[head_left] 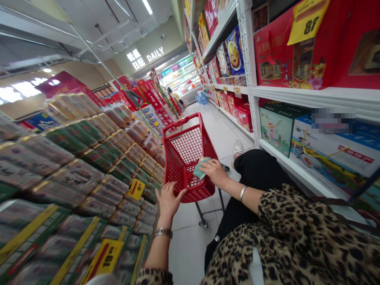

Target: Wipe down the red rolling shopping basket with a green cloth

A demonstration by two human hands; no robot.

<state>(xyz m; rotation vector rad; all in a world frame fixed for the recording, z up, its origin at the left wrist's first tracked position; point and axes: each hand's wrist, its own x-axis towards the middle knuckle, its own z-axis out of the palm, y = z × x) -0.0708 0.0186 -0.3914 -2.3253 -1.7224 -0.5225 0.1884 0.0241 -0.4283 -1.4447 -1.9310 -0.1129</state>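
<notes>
A red plastic shopping cart on a metal frame stands in front of me, tilted in the view. My right hand, with a silver bangle at the wrist, holds a small flat teal packet over the cart's basket. The packet's kind is not clear. My left hand, wearing a metal-band watch, is at the near left edge of the cart with its fingers spread and nothing in them. Whether it touches the rim I cannot tell. Through the grid, the basket's floor shows.
Stacked shrink-wrapped cans with yellow price tags line the left side. White shelves with gift boxes run along the right. The tiled aisle leads to a lit refrigerated display, with a person near it.
</notes>
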